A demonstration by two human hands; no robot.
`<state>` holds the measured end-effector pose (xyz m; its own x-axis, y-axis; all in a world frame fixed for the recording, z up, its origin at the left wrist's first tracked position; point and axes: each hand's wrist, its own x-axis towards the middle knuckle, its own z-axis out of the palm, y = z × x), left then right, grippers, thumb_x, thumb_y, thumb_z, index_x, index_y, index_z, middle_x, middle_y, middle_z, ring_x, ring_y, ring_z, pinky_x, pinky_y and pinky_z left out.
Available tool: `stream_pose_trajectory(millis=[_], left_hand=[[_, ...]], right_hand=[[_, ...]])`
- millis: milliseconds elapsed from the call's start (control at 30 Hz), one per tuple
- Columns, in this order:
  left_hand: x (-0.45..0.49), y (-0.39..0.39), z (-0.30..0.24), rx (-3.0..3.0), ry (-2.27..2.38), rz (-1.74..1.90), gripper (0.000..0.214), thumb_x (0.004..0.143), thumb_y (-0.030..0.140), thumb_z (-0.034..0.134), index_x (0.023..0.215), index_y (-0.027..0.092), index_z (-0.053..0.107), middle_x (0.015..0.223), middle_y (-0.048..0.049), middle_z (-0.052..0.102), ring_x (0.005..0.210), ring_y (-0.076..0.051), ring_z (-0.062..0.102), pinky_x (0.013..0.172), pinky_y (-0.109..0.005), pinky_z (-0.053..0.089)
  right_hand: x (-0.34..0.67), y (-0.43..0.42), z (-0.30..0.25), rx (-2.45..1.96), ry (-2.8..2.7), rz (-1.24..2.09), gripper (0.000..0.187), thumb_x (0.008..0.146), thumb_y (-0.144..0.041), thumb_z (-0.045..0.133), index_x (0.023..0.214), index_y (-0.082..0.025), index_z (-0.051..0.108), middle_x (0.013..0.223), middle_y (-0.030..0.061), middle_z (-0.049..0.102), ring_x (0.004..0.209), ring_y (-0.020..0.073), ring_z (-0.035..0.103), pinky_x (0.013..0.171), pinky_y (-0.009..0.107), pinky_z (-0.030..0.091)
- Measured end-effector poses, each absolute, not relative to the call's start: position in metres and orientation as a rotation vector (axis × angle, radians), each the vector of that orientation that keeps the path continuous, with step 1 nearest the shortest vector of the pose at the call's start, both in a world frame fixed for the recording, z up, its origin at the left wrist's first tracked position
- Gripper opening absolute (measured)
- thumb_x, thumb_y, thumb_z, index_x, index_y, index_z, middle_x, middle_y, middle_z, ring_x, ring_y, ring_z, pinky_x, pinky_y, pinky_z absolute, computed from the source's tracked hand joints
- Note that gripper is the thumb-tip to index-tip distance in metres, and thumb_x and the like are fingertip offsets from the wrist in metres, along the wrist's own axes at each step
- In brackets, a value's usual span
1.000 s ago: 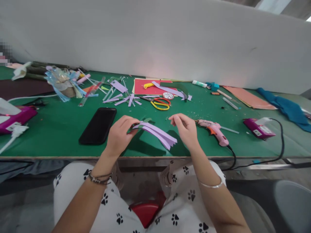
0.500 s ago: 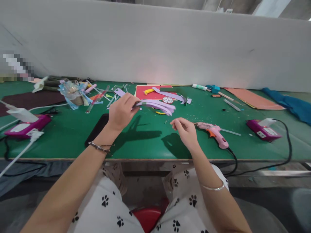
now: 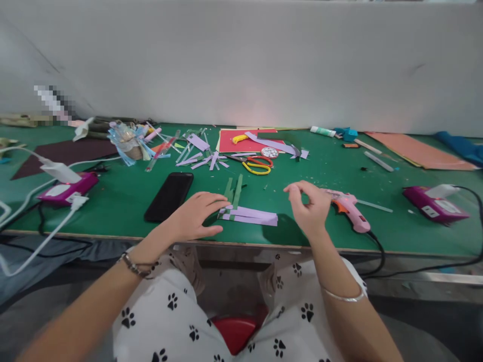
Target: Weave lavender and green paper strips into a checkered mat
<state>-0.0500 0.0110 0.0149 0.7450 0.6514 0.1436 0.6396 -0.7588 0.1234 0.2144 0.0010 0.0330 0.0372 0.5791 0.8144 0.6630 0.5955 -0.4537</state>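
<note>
A small weave of purple and green paper strips (image 3: 249, 215) lies flat near the table's front edge, two green strips (image 3: 237, 192) standing out from it towards the back. My left hand (image 3: 198, 215) is open, palm down, with its fingertips at the left end of the weave. To the right of the weave, my right hand (image 3: 309, 207) hovers with its fingers curled in and thumb near the index finger; whether anything small is between them is hidden. Just beyond that hand rests a pink hot glue gun (image 3: 351, 210) with a glue stick in its back.
A black phone (image 3: 169, 196) lies left of my left hand. Scissors (image 3: 258, 165), purple scraps (image 3: 198, 142) and red paper (image 3: 232, 142) are behind the weave. Purple power blocks (image 3: 70, 190) with cables stand at both sides. A white partition (image 3: 241, 65) closes off the back.
The purple strips were raised in my left hand; now they lie on the table and that hand has lowered and opened. The view has shifted slightly, and my right hand stays beside the glue gun.
</note>
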Motion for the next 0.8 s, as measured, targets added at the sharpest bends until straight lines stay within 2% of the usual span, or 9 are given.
stream_pose_trajectory(millis=[100,167,400,567,667,733,800], left_hand=[[-0.047,-0.001,0.005,2.848,0.988,0.165,0.065,0.083,0.058,0.041,0.136,0.021,0.037,0.141,-0.0094,0.040,0.129,-0.025,0.036,0.108,-0.041,0.018],[-0.042,-0.008,-0.003,2.839,1.028,0.118,0.068,0.083,0.060,0.040,0.139,0.021,0.032,0.144,-0.0086,0.036,0.132,-0.024,0.032,0.110,-0.041,0.015],[-0.010,-0.022,-0.011,2.761,1.312,0.246,0.069,0.087,0.059,0.030,0.136,0.010,0.036,0.140,-0.0165,0.039,0.128,-0.030,0.036,0.104,-0.047,0.029],[-0.008,-0.016,-0.009,2.600,1.544,0.595,0.065,0.090,0.054,0.022,0.135,0.009,0.034,0.137,-0.0179,0.041,0.125,-0.028,0.039,0.101,-0.044,0.035],[-0.015,-0.011,-0.011,2.563,1.594,0.594,0.062,0.090,0.052,0.027,0.134,0.009,0.036,0.137,-0.0173,0.041,0.125,-0.029,0.039,0.100,-0.044,0.037],[-0.016,-0.009,-0.014,2.612,1.523,0.494,0.057,0.089,0.050,0.032,0.130,0.012,0.043,0.135,-0.0153,0.045,0.124,-0.028,0.042,0.101,-0.043,0.037],[-0.014,-0.009,-0.015,2.650,1.495,0.433,0.053,0.089,0.048,0.035,0.125,0.012,0.048,0.131,-0.0149,0.049,0.121,-0.028,0.045,0.100,-0.043,0.038]], right_hand=[[0.229,-0.001,0.041,-1.084,-1.520,-0.226,0.021,0.077,-0.020,0.046,0.059,-0.021,0.057,0.049,-0.0023,0.053,0.045,0.0108,0.047,0.047,0.026,0.035],[0.241,-0.001,0.045,-1.092,-1.362,-0.264,0.021,0.076,-0.020,0.045,0.060,-0.020,0.057,0.047,-0.0024,0.051,0.042,0.0109,0.046,0.044,0.025,0.033],[0.274,0.005,0.043,-1.088,-1.112,-0.343,0.022,0.074,-0.017,0.045,0.055,-0.022,0.053,0.040,-0.0032,0.041,0.036,0.0114,0.040,0.044,0.027,0.032],[0.285,0.005,0.034,-1.187,-1.095,-0.343,0.022,0.077,-0.020,0.044,0.056,-0.023,0.053,0.047,-0.0015,0.045,0.040,0.0126,0.042,0.044,0.027,0.031],[0.272,-0.001,0.032,-1.206,-1.212,-0.353,0.023,0.078,-0.019,0.042,0.057,-0.022,0.053,0.049,-0.0011,0.049,0.043,0.0128,0.044,0.044,0.026,0.032],[0.253,-0.004,0.028,-1.192,-1.476,-0.298,0.022,0.077,-0.017,0.042,0.060,-0.021,0.055,0.053,0.0000,0.056,0.045,0.0125,0.048,0.046,0.026,0.036],[0.230,-0.006,0.022,-1.240,-1.833,-0.152,0.018,0.078,-0.019,0.044,0.073,-0.019,0.061,0.065,0.0033,0.064,0.057,0.0151,0.056,0.058,0.029,0.043]])
